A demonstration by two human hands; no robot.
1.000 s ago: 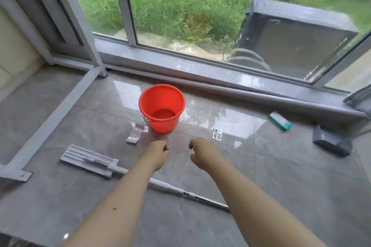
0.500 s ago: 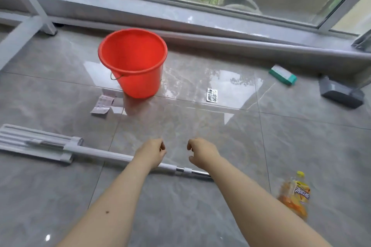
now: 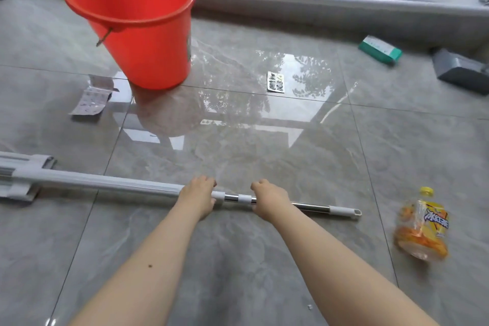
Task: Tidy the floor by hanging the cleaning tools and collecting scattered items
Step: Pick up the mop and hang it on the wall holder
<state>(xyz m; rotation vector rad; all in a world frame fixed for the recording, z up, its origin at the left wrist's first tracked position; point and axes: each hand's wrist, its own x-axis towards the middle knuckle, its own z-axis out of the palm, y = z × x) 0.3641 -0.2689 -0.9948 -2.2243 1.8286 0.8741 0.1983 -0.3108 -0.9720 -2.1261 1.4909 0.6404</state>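
Note:
A flat mop lies on the grey tiled floor, its white and steel handle running left to right and its head cut off by the left edge. My left hand and my right hand sit side by side on the handle's middle, fingers curled over the pole. Scattered around are a silver foil packet, a small blister pack, a green and white box and a crushed orange drink bottle.
A red bucket stands upright beyond the mop, next to the foil packet. A grey dustpan rests at the right by the raised window sill that runs along the back.
The view has dropped and come closer to the floor. Both hands went down from mid-air onto the mop handle and curled over it. The orange bottle came into view.

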